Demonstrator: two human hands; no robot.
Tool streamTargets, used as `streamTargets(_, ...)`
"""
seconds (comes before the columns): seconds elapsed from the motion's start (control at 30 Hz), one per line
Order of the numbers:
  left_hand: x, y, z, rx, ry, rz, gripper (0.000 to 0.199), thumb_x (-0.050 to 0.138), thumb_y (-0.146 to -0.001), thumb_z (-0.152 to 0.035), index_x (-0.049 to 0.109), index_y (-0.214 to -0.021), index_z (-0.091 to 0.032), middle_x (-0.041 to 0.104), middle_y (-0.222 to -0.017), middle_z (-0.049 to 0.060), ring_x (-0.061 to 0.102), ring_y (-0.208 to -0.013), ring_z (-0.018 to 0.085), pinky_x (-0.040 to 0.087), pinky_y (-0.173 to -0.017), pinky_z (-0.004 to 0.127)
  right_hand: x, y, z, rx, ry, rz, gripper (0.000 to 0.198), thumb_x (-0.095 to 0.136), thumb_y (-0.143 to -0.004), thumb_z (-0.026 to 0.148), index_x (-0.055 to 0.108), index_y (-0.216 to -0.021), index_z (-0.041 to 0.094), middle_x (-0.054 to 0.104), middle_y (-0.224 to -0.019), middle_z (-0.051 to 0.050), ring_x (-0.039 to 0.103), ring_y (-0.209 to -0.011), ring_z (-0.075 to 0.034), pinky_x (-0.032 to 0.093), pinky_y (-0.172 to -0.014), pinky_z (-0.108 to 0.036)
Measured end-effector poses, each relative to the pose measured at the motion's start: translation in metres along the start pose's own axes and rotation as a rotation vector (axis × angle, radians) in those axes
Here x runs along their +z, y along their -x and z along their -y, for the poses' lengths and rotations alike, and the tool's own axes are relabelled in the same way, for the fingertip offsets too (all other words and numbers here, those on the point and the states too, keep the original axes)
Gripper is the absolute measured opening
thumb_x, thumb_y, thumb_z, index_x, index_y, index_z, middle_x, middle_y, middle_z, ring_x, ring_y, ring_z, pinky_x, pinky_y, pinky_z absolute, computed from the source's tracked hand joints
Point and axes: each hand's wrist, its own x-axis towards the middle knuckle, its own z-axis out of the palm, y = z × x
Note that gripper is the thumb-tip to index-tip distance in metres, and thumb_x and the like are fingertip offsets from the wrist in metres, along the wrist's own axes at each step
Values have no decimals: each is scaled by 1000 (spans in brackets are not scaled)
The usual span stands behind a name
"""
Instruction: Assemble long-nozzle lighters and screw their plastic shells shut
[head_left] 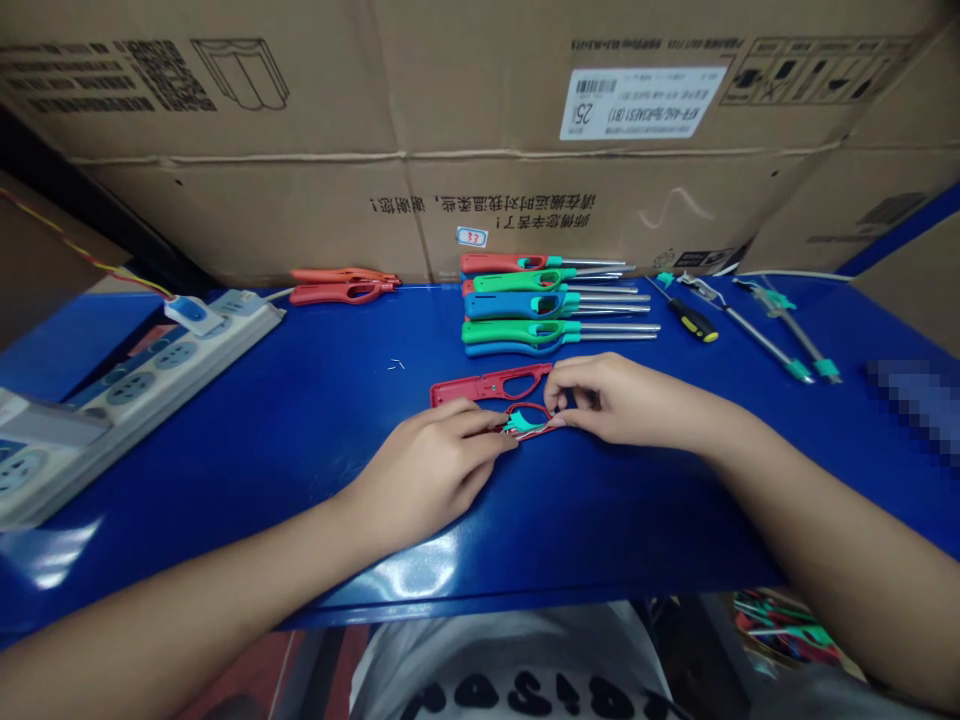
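On glossy blue table (315, 420): fingers (489, 445) touching looped red casing (537, 432), teal insert (518, 423).

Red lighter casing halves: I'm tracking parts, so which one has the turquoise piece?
The nearer half, between the left hand and right hand, has the turquoise piece; the farther half, toward the stacked lighters, shows none.

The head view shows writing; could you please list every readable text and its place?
"师傅您辛苦了!" on the cardboard, upside down
"请在搬运时对我温柔些,谢谢您!" there too
"25" on the white label
"KFR-46G" on that label, remainder uncertain
Too small or unclear: other cardboard and label print, small sticker, shirt lettering.
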Motion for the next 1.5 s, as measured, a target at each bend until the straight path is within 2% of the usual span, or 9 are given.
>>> streamTargets(0.13, 0, 0, 1, -25, 74, -8, 23, 54, -98, -14, 72, -112, -19, 76, -113, 7, 70, -106, 25, 58, -92, 41, 0, 0, 0, 9, -3, -2, 7, 70, -83, 12, 65, -83, 17, 64, -79, 0, 49, -63, -10, 37, -60, -23)
streamTargets(0.3, -7, -4, 3, -163, 184, -36, 17, 59, -96, -16, 71, -108, -19, 76, -107, 3, 71, -98, 19, 56, -87, 32, -3, 2, -3, 9, -53, 55, 3, 68, -86, 17, 69, -88, 17, 65, -88, -1, 51, -64, -9, 39, -60, -23)
streamTargets(0.5, -24, -6, 11, -251, -40, 30, 10, 63, -95, -24, 72, -95, -18, 71, -90, 5, 65, -87, 23, 52, -75, 35, -6, 3, -2, 30, -48, 89, 4, 68, -86, 19, 69, -89, 17, 63, -85, 0, 51, -64, -9, 40, -60, -22)
streamTargets(0.87, -22, -5, 13, -350, 56, 145, 15, 62, -95, -18, 76, -94, -22, 75, -99, 3, 71, -88, 20, 53, -75, 31, -7, 1, -5, -28, -35, 58, 15, 64, -92, 32, 69, -88, 18, 64, -80, -1, 56, -67, -12, 42, -60, -23)
streamTargets(1.0, -22, -5, 14, -343, 52, 142, 16, 62, -94, -19, 77, -94, -24, 76, -99, 2, 71, -89, 21, 54, -77, 32, -4, -1, -9, -155, 114, -130, 23, 49, -101, 27, 69, -107, 18, 68, -104, -7, 65, -92, -18, 49, -81, -30)
streamTargets(1.17, -24, -5, 13, -342, -12, 133, 17, 60, -95, -21, 76, -94, -23, 75, -99, 2, 71, -89, 22, 54, -75, 33, 8, -5, -24, -151, 357, -166, 29, 48, -98, 19, 69, -118, 24, 59, -126, -11, 64, -100, -23, 52, -79, -36)
streamTargets(1.33, -28, -8, 17, -312, -136, -23, 23, 54, -99, -25, 74, -109, -18, 74, -106, 7, 66, -97, 26, 55, -85, 41, 12, -12, -29, -222, 156, -254, 8, 59, -94, 21, 67, -96, 20, 60, -112, -10, 61, -105, -23, 51, -93, -39)
streamTargets(1.4, -29, -8, 20, -274, -171, -82, 29, 56, -98, -25, 69, -121, -16, 72, -117, 10, 63, -107, 28, 53, -94, 45, 11, -13, -25, -197, 75, -309, 6, 63, -92, 25, 65, -93, 20, 64, -103, -8, 62, -97, -22, 51, -90, -39)
streamTargets(1.5, -28, -8, 23, -231, -198, -109, 38, 61, -97, -27, 63, -133, -16, 67, -131, 11, 58, -119, 30, 49, -102, 48, 9, -13, -17, -18, -203, -355, 14, 65, -91, 34, 63, -91, 19, 65, -83, -3, 62, -75, -17, 54, -72, -34)
